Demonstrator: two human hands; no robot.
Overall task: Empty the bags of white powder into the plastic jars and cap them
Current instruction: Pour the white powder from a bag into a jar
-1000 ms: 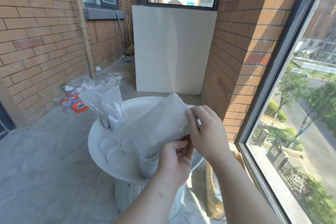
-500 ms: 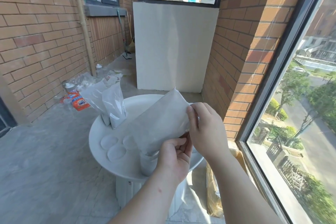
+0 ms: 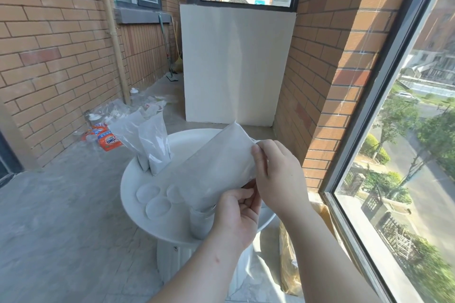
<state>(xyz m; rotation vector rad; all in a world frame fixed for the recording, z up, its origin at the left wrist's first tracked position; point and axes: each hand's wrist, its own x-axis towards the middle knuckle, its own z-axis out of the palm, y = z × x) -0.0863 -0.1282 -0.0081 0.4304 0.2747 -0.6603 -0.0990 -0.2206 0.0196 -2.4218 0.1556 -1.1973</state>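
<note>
1. Round white table (image 3: 133, 179), smooth with a raised rim, is sitting at frame centre on a ribbed white pedestal over a grey stone floor.
2. Held bag (image 3: 211, 170), thin frosted plastic dusted grey-white inside, is slanting from upper right down to lower left at frame centre. Its low end is meeting the jar's mouth.
3. Two standing bags (image 3: 155, 140), crinkled clear plastic with white powder settled in the bottoms, are leaning together at the table's far left edge.
4. Right hand (image 3: 278, 179) is pinching the held bag's upper right edge, thumb on the near face, fingers curled behind.
5. Left hand (image 3: 236, 214) is gripping the bag's lower edge just right of the jar, fingers curled inward.
6. Jar (image 3: 200, 224), a clear plastic cylinder, is standing upright on the table's near edge, partly hidden by the bag and left hand.
7. Three lids (image 3: 158, 207), flat translucent discs, are lying clustered left of the jar.
</note>
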